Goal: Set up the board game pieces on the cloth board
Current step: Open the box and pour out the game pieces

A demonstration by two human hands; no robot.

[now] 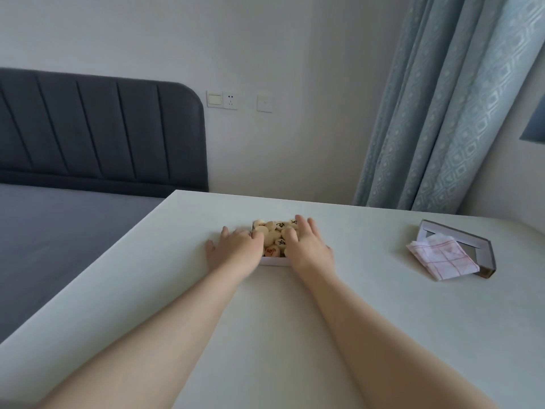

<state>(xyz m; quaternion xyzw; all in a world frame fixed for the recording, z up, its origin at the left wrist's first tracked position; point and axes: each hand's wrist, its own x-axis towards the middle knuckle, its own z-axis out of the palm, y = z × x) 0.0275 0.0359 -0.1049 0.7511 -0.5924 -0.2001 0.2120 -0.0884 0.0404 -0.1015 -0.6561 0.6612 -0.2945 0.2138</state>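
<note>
Head view: box of pieces sits on the tabletop. Left grip and right grip flank it, fingers straight, holding nothing. Cloth lies folded on the lid, well right. Setup not begun; judged next: spread cloth flat.

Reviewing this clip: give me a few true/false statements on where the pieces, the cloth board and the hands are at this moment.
1. The pieces sit in an open box. True.
2. The cloth board is spread out flat. False: it lies folded on the box lid, off to the right.
3. The left hand and right hand are at either side of the box. True.
4. Several pieces already stand on the cloth board. False: none is on it.
</note>
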